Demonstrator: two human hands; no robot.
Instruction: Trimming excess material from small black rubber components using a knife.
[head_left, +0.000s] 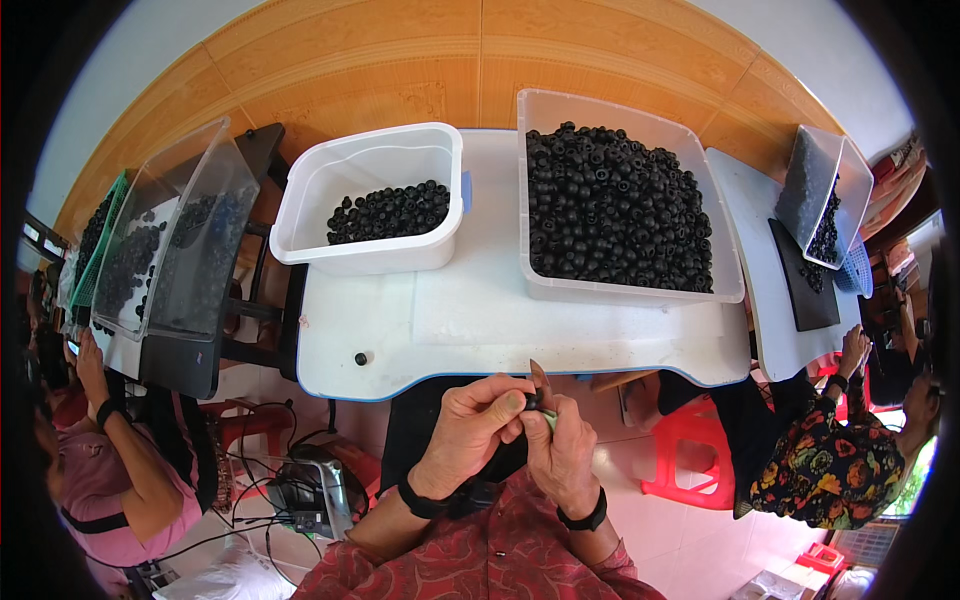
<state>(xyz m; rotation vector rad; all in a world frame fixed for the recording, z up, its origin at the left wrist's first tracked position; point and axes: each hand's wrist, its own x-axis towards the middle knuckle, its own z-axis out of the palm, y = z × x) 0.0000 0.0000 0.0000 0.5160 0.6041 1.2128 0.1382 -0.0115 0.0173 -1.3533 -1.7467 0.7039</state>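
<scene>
Above my lap, just off the table's near edge, my two hands meet. My left hand [473,430] is closed, pinching a small round black part [532,401] between thumb and fingertips. My right hand [562,447] is closed around a slim tool with a pale green handle [550,415], its narrow tip pointing up past the fingers; it looks like a small knife, but the fingers cover most of it. The tool is right beside the black part; whether it touches cannot be made out. One loose black part [361,358] lies on the white table [470,325], left of my hands.
A white tub [365,258] at the back left holds some black parts. A larger clear bin [630,291] at the back right is heaped with them. People sit at neighbouring tables on both sides, with more bins. A red stool [690,450] stands to the right.
</scene>
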